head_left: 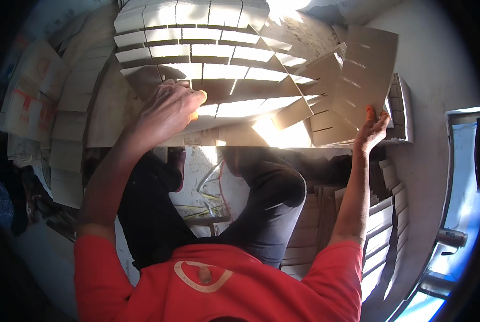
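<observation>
Before me on the work table lies a cardboard divider grid (205,86) of crossed, slotted strips, with sun glare in its cells. At its near left part my left hand (170,107) is closed, fingers bent over a strip; the fingertips are partly hidden. Orange shows at its thumb and finger ends, perhaps coverings. Out to the right, my right hand (372,130) grips the lower end of a flat brown cardboard strip (368,70), which stands tilted up. Beneath that strip lie more slotted cardboard strips (324,121), beside the grid's right edge.
Stacked cardboard pieces (401,110) sit at the table's right end, and more stacks (377,231) stand below it. On the left are a printed carton (33,99) and a row of cardboard sheets (73,123). A white wall (430,80) bounds the right side.
</observation>
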A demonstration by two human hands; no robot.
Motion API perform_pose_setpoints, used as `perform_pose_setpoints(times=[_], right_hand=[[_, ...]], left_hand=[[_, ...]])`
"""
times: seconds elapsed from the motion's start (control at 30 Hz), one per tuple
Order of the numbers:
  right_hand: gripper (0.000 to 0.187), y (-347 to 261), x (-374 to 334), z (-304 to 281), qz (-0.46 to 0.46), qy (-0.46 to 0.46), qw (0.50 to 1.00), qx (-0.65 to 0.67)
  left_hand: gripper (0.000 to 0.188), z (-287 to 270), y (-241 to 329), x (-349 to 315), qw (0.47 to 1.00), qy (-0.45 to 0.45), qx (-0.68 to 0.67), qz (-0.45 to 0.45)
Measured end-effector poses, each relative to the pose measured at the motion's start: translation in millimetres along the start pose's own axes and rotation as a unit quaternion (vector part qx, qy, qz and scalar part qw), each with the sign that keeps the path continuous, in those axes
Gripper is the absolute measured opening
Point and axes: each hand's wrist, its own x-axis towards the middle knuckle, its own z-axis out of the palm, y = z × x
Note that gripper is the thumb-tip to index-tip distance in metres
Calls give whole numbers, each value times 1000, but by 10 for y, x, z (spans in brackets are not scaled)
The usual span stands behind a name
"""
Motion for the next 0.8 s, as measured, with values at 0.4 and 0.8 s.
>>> perform_pose_setpoints(times=[0.4,0.8], right_hand=[[49,-1655,234,-282,-86,-306,932,176],[54,-1779,152,-18,-65,-389,905,162]], left_hand=[[24,166,-182,290,979,104,-176,20],[15,354,-41,372,981,99,-166,19]])
